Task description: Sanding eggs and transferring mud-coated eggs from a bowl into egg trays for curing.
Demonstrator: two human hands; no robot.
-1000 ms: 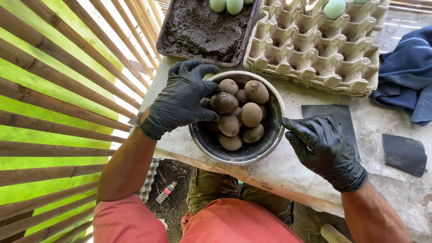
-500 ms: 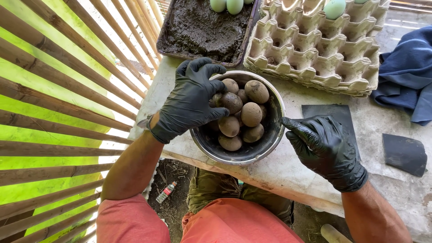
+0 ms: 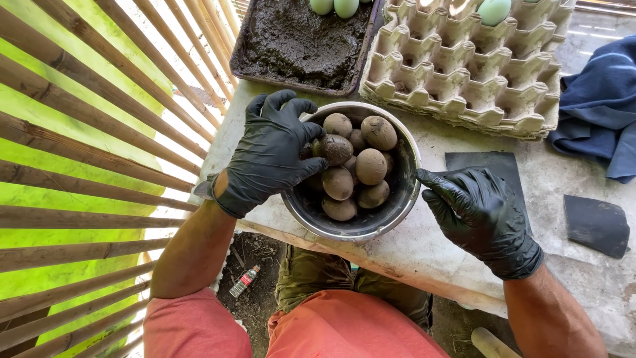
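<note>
Slatted bamboo fencing point(image 3: 99, 152) runs along the outer side of a pale stone tabletop point(image 3: 583, 278), with bright green ground showing through the gaps. On that tabletop stands a steel bowl point(image 3: 391, 212) filled with mud-coated eggs point(image 3: 370, 166), brown and dull.

Both hands wear black gloves. The left hand point(image 3: 271, 156) lies over the bowl's near-left rim, thumb and fingers curled around one mud-coated egg point(image 3: 336, 148) at the top of the heap, holding it in a loose but closed grasp; the egg touches its neighbours just below the fingertips. The right hand point(image 3: 480, 212) rests on the opposite side, its fingers bent and pressed together against the bowl's rim, holding nothing else that can be seen.

Beyond the left hand's knuckles, away from the person, sits a dark tray of wet mud point(image 3: 298, 40), with two pale green eggs point(image 3: 334, 6) at its far edge. Beyond the right hand lies a grey pulp egg carton point(image 3: 464, 73), mostly unfilled, with one pale green egg point(image 3: 493, 10) in a far cell. Just behind the right hand's knuckles is a flat dark square sheet point(image 3: 487, 162); further out to that side lie a second dark piece point(image 3: 596, 225) and a crumpled blue cloth point(image 3: 596, 106). Under the wrists, the person's red-orange shorts point(image 3: 331, 331) show, and a small bottle point(image 3: 244, 282) lies on the dirt below.
</note>
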